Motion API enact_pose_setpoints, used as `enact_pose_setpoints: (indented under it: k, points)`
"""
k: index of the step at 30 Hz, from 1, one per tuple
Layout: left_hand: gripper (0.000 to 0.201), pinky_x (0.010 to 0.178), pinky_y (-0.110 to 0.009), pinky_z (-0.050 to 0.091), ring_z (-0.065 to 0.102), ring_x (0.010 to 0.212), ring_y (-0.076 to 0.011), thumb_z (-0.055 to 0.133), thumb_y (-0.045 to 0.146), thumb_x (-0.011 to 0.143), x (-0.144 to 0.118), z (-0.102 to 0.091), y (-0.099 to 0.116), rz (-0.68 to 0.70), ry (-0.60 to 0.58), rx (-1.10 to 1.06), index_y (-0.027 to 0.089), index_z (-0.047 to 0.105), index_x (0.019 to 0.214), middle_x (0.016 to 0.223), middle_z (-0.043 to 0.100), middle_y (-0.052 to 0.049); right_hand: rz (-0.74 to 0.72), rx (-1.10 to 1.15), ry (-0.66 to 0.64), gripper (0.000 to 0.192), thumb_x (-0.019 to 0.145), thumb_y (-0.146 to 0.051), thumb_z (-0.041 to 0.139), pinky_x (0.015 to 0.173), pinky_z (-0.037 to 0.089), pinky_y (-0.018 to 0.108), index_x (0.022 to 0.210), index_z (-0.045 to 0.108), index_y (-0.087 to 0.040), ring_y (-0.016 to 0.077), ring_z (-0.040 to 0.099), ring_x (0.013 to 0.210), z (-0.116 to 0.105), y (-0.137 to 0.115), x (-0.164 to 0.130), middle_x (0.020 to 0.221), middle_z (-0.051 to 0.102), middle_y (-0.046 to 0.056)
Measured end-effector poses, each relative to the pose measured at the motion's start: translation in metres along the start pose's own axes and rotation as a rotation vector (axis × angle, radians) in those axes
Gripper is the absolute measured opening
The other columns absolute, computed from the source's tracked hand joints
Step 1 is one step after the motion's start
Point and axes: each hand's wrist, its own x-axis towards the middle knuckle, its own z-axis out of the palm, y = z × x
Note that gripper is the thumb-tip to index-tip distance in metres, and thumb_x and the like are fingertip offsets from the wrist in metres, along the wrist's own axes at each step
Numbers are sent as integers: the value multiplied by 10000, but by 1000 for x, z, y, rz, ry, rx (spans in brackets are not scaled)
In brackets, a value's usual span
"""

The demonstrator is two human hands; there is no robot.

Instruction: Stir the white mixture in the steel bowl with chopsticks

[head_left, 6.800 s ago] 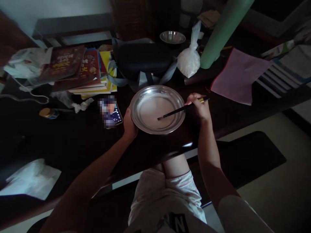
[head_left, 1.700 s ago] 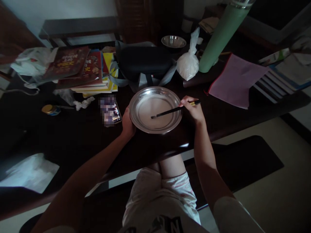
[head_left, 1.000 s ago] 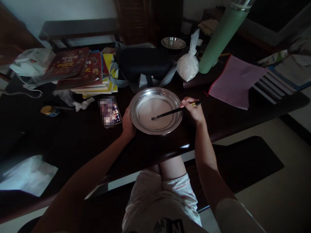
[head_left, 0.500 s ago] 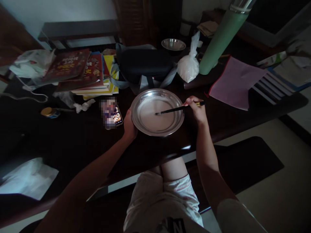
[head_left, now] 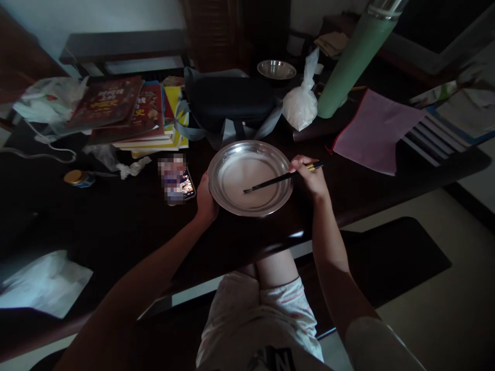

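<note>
A round steel dish point(head_left: 232, 152) with a thin pale batter in it sits near the front edge of the dark table point(head_left: 116, 221). My left hand point(head_left: 205, 200) grips the dish's left rim. My right hand point(head_left: 309, 178) holds dark chopsticks point(head_left: 270, 182) at the dish's right rim. Their tips rest in the batter near the middle of the dish.
A phone point(head_left: 177, 179) lies just left of the dish. Behind are a book stack point(head_left: 131, 116), a black case point(head_left: 228, 100), a white plastic bag point(head_left: 300, 105), a small steel bowl point(head_left: 276, 69), a green flask point(head_left: 348, 62) and a pink folder point(head_left: 375, 129). A small jar point(head_left: 77, 178) sits far left.
The chopstick tips have swept around inside the dish, from higher in the batter half a second ago to lower left now. My left hand has stayed on the rim.
</note>
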Motion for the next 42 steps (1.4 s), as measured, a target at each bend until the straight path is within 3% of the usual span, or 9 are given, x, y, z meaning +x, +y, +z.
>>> enact_pose_setpoints:
  k: [6,11,15,21,25,31,35,40,42]
  points:
    - [340,1296,-461,711,885,1391,-339,868,618,1101,-2,4,1,12,50,9,279,890,1110,1262,976,-72,-20,17,85,837,799,-1106,935,838,689,459,656,694,-317,240,780,732,2,-3,0,685,727,-14]
    - [315,1284,-444,707,895,1320,-313,842,580,1117,-3,7,3,8,69,-1,269,877,1075,1238,976,-66,-24,27,-10,784,797,-1058,988,848,705,449,689,761,-315,239,813,747,3,-2,0,722,782,-9]
    - [328,1327,-456,699,890,1404,-327,807,590,1158,-4,9,4,4,47,-11,281,892,1087,1240,976,-72,-25,25,88,820,799,-1085,958,816,694,440,660,714,-314,227,778,698,1,-1,0,672,732,-23]
    - [333,1359,-464,694,881,1451,-339,834,617,1143,-3,6,2,3,57,-9,293,909,1131,1228,979,-68,-19,1,-23,791,796,-1081,964,852,700,466,685,762,-324,244,799,743,3,-3,1,697,757,-8]
    - [408,1349,-478,700,878,1455,-353,861,707,1100,-1,4,-2,34,40,8,300,890,1107,1294,977,-80,-19,-5,74,838,797,-1118,925,833,678,463,658,707,-321,240,783,737,2,-2,1,686,737,-16]
    - [391,1340,-461,703,877,1463,-341,844,686,1114,0,4,-3,14,51,4,302,912,1151,1298,983,-69,-16,-3,-12,793,792,-1086,961,841,679,454,680,761,-327,249,812,773,3,-1,1,709,774,-4]
    - [380,1343,-469,697,882,1438,-349,834,672,1131,-2,5,0,15,38,-11,301,918,1139,1283,987,-74,-21,11,86,820,795,-1100,941,808,665,442,651,718,-324,235,779,722,1,0,1,679,740,-14]
    - [400,1353,-479,700,880,1463,-364,860,687,1116,-3,5,3,11,32,7,291,909,1116,1261,981,-84,-16,-1,-39,781,818,-1075,957,862,709,464,716,762,-326,255,820,781,1,2,1,725,784,-4]
    - [369,1353,-474,702,881,1467,-358,837,652,1138,-3,5,4,7,39,10,293,919,1130,1256,985,-76,-26,-9,-8,788,827,-1080,945,865,709,459,723,750,-324,255,825,799,1,2,1,736,787,-7]
